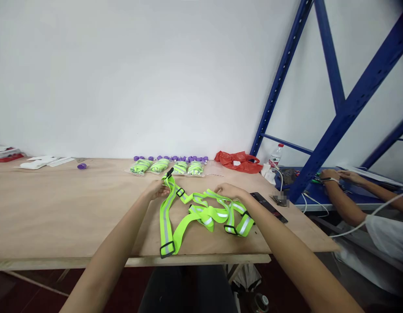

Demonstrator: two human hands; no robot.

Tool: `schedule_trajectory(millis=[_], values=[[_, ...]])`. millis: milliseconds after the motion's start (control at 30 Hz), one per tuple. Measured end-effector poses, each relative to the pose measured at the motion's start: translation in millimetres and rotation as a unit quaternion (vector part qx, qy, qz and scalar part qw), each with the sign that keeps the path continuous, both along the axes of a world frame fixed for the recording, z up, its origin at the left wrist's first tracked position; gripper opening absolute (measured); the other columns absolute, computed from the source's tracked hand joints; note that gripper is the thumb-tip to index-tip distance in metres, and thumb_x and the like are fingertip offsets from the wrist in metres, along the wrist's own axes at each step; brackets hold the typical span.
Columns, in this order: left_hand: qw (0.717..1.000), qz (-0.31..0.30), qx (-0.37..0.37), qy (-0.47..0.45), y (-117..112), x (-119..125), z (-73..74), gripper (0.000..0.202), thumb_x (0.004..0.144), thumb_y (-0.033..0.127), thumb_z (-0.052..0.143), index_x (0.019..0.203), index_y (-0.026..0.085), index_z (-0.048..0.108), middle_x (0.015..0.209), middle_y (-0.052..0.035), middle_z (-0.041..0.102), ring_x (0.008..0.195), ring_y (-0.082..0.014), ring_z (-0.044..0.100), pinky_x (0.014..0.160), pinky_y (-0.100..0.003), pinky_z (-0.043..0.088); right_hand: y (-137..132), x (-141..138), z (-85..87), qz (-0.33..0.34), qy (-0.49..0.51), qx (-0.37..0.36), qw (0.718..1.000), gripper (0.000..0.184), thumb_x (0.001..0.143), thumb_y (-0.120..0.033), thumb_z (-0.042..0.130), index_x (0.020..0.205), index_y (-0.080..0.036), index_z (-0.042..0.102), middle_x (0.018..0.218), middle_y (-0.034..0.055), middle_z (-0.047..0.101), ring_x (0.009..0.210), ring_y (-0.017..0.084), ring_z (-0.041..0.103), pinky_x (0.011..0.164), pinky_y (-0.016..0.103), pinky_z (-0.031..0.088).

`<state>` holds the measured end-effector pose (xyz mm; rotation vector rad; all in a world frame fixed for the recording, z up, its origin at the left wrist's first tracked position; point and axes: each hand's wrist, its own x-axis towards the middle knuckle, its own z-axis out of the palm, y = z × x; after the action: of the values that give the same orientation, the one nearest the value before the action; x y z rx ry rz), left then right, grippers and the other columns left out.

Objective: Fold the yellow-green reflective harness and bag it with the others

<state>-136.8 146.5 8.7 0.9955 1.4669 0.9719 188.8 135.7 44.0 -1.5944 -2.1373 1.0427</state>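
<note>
A tangle of neon-yellow reflective straps (206,214) with grey stripes and black buckles lies on the wooden table in front of me. At its left end, my left hand (157,190) is closed on the strap just below a black clip (170,172); its fingertips are partly behind the webbing. From there the strap hangs to a black slider buckle (167,249) at the table's front edge. My right hand (230,190) is over the right part of the tangle, fingers curled down at a strap, their tips partly hidden.
Bagged neon straps (160,165) and small purple rolls (191,158) line the wall. Around them are a red plastic bag (239,161), a bottle (276,154), a phone (269,208) and white papers (41,162). A blue rack post (338,117) separates another person's hands (331,174) at right.
</note>
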Motion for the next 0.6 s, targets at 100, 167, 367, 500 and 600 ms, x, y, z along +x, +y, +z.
schedule_trajectory(millis=[100, 167, 367, 500, 600], values=[[0.998, -0.027, -0.028, 0.048, -4.4, -15.5, -6.1, 0.019, 0.08, 0.032, 0.067, 0.08, 0.013, 0.062, 0.071, -0.0106, 0.071, 0.054, -0.0148, 0.066, 0.056, -0.023, 0.055, -18.3, -2.0, 5.1, -0.044, 0.004, 0.155, 0.987, 0.024, 0.088, -0.027, 0.055, 0.108, -0.018, 0.065, 0.104, 0.01, 0.069, 0.097, 0.021, 0.063, 0.082, 0.031, 0.048], [0.994, -0.028, -0.027, 0.099, -7.7, -27.7, -2.8, 0.023, 0.077, 0.032, 0.069, 0.088, 0.013, 0.062, 0.073, -0.0108, 0.073, 0.056, -0.0181, 0.068, 0.056, -0.026, 0.055, -41.8, -6.8, 3.2, 0.017, -0.015, 0.284, 0.958, 0.027, 0.092, -0.034, 0.052, 0.112, -0.021, 0.064, 0.111, 0.0096, 0.069, 0.1, 0.022, 0.063, 0.087, 0.034, 0.048], [0.94, -0.02, 0.184, 0.287, -44.1, -14.8, 29.3, 0.024, 0.086, 0.036, 0.056, 0.103, 0.019, 0.061, 0.086, -0.0064, 0.074, 0.071, -0.0194, 0.069, 0.066, -0.027, 0.052, -92.4, -22.1, -14.8, 0.22, -0.218, 0.303, 0.901, 0.027, 0.081, -0.024, 0.068, 0.107, -0.02, 0.066, 0.125, 0.0143, 0.064, 0.115, 0.031, 0.059, 0.096, 0.044, 0.044], [0.864, -0.209, 0.307, 0.34, -99.0, 43.6, 54.9, 0.038, 0.091, 0.053, 0.05, 0.099, 0.02, 0.067, 0.091, -0.0057, 0.073, 0.082, -0.022, 0.068, 0.07, -0.029, 0.049, -82.1, -22.8, 5.7, 0.169, -0.112, 0.231, 0.952, 0.029, 0.08, -0.016, 0.06, 0.108, -0.019, 0.063, 0.106, 0.0085, 0.069, 0.095, 0.025, 0.065, 0.082, 0.035, 0.048], [0.826, -0.267, 0.33, 0.373, -125.7, 77.7, 71.7, 0.042, 0.081, 0.052, 0.066, 0.11, 0.022, 0.065, 0.097, -0.0057, 0.072, 0.086, -0.024, 0.066, 0.07, -0.029, 0.047, -71.8, -22.7, 35.4, 0.146, 0.083, 0.178, 0.97, 0.031, 0.083, -0.021, 0.056, 0.114, -0.022, 0.06, 0.106, 0.0044, 0.067, 0.092, 0.02, 0.064, 0.078, 0.031, 0.05]])
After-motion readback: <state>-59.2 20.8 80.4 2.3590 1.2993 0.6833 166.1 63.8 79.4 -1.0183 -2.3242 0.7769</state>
